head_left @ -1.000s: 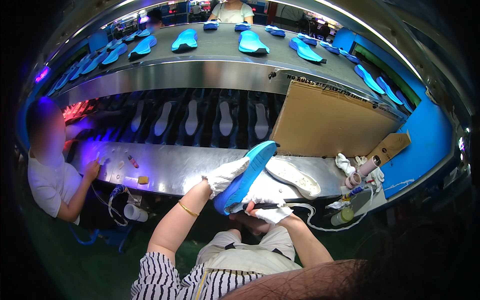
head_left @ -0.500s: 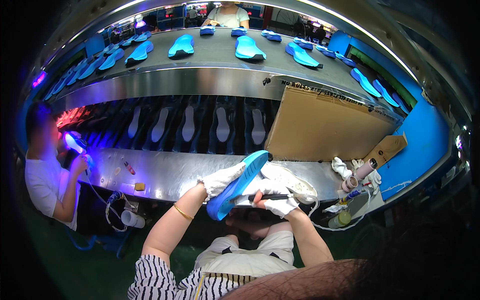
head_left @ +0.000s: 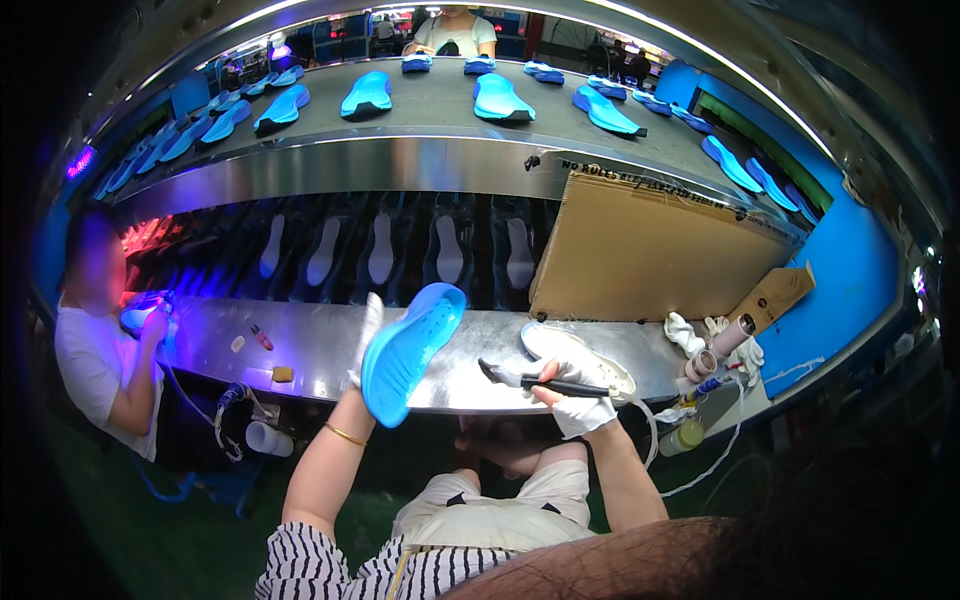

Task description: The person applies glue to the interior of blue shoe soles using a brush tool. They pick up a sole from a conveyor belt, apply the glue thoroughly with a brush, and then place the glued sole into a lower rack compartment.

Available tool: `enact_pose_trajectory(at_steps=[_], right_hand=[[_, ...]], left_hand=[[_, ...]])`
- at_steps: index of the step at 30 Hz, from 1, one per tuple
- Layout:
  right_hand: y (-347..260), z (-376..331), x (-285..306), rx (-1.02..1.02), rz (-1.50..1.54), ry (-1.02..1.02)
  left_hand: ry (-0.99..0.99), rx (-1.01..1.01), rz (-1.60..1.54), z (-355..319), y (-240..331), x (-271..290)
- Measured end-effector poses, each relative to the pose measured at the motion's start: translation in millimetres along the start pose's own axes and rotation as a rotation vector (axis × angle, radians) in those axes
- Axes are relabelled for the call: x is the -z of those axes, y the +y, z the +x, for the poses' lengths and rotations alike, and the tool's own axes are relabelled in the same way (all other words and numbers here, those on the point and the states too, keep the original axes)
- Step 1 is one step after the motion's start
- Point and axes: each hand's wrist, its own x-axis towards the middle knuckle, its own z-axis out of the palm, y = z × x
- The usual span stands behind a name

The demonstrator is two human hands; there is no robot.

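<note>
Item: blue shoe sole, which we hold tilted above the steel tabletop in our gloved left hand. Right hand grips a black brush tool, tip apart from sole. We judge brushing not begun; white shoe upper lies untouched beside it.

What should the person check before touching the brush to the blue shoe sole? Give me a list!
1. Left hand grips the blue shoe sole: ok, sole is lifted and tilted above the metal bench.
2. Right hand holds the black brush: ok, its fingers wrap the handle.
3. Brush tip aimed toward the sole: ok, it points left but does not touch the sole.
4. Brush loaded with anything: cannot tell, the tip is too small.
5. White shoe upper out of the way: ok, it lies on the bench behind the right hand.
6. Both gloves on: ok, both look white-gloved.
</note>
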Motion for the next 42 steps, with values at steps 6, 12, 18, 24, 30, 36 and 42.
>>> enact_pose_trajectory(at_steps=[6,12,18,24,30,36,42], right_hand=[[14.9,-10.4,-21.2,-0.030,-0.025,0.077],[26.2,1.4,-24.1,0.288,-0.396,0.244],[20.5,-23.5,-37.0,0.122,-0.195,-0.068],[22.3,-16.3,-43.3,0.374,-0.422,-0.054],[13.2,-32.2,-41.5,0.130,-0.390,-0.108],[7.3,-36.9,-52.0,0.414,-0.532,-0.187],[14.1,-27.7,-24.6,0.132,-0.223,-0.128]], left_hand=[[-0.097,-0.040,-0.145,-14.3,-76.7,25.2],[-0.164,0.077,-0.183,-18.8,-126.6,-12.0],[-0.024,-0.029,-0.091,-6.8,-140.1,11.1],[0.061,-0.100,-0.051,-2.7,-135.2,6.1],[0.092,-0.123,-0.061,0.8,-124.3,6.1],[0.130,-0.166,-0.027,2.8,-111.2,10.1],[0.027,-0.215,-0.187,-9.7,-107.6,-15.1]])
